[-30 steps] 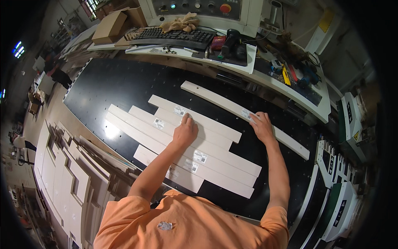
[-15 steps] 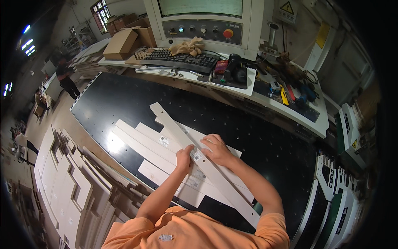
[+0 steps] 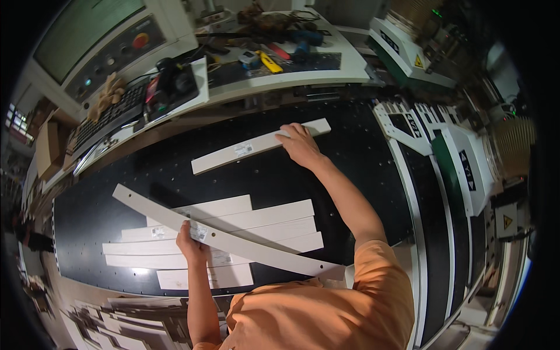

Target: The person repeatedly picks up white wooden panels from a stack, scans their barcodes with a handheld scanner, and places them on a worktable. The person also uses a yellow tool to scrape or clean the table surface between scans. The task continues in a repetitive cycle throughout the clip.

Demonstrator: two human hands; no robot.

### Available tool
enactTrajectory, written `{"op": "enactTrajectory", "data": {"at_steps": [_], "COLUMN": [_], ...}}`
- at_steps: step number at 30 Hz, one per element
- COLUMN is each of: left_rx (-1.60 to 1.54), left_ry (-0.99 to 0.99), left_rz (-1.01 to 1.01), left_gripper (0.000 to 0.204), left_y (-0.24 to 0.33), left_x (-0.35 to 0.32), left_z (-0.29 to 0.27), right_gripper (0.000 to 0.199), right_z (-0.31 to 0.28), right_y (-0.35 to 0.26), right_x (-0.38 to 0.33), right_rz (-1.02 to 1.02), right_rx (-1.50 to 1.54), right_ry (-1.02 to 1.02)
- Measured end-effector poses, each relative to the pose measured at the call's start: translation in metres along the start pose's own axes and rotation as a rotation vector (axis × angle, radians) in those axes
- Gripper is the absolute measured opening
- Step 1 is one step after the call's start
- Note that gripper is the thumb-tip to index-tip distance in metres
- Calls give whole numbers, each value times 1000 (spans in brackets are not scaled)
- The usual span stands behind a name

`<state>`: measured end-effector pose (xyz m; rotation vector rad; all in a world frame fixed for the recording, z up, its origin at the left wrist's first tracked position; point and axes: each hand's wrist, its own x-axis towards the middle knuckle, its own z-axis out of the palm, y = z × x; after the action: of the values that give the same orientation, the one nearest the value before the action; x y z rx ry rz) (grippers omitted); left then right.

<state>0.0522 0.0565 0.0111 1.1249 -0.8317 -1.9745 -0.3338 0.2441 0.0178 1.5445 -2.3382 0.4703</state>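
Observation:
My left hand [image 3: 192, 242] is closed round a long white board strip [image 3: 256, 249] with small holes and a label. This strip slants above several white boards [image 3: 271, 217] laid side by side on the black table [image 3: 344, 192]. Farther off, my right hand [image 3: 300, 143] grips a shorter white board strip [image 3: 219, 158] near its right end, fingers bent over the far edge. That strip also carries a label and rests on or just over the table. My palm hides part of it.
Beyond the table, a white bench [image 3: 280, 79] holds a yellow cutter [image 3: 268, 62] and other tools. A keyboard [image 3: 119, 111] and a control panel [image 3: 114, 55] stand at left. White machine units [image 3: 466, 169] flank the right side; stacked boards [image 3: 122, 326] lie at lower left.
The view has swung to the right. My right hand has left the long strip and reached across the table with the shorter strip. My left hand still holds the long one.

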Motion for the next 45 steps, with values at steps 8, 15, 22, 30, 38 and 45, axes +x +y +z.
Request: {"op": "enactTrajectory", "data": {"at_steps": [8, 15, 22, 30, 38, 45], "left_rx": [145, 309, 360, 348, 268, 138], "left_ry": [-6, 128, 62, 225, 360, 462], "left_rz": [-28, -10, -25, -33, 19, 163], "left_gripper": [25, 24, 27, 33, 51, 58], "left_y": [5, 9, 12, 22, 51, 82], "left_x": [11, 1, 5, -15, -67, -141], "left_z": [3, 4, 1, 8, -8, -61], "right_gripper": [60, 58, 58, 20, 38, 56], "right_z": [18, 43, 33, 54, 66, 49], "right_y": [49, 150, 206, 260, 303, 262], "right_x": [-3, 20, -4, -33, -38, -53], "right_rz": [729, 939, 922, 583, 866, 775], "right_rx": [-203, -91, 166, -113, 118, 135], "right_ry": [134, 248, 359, 184, -66, 15]}}
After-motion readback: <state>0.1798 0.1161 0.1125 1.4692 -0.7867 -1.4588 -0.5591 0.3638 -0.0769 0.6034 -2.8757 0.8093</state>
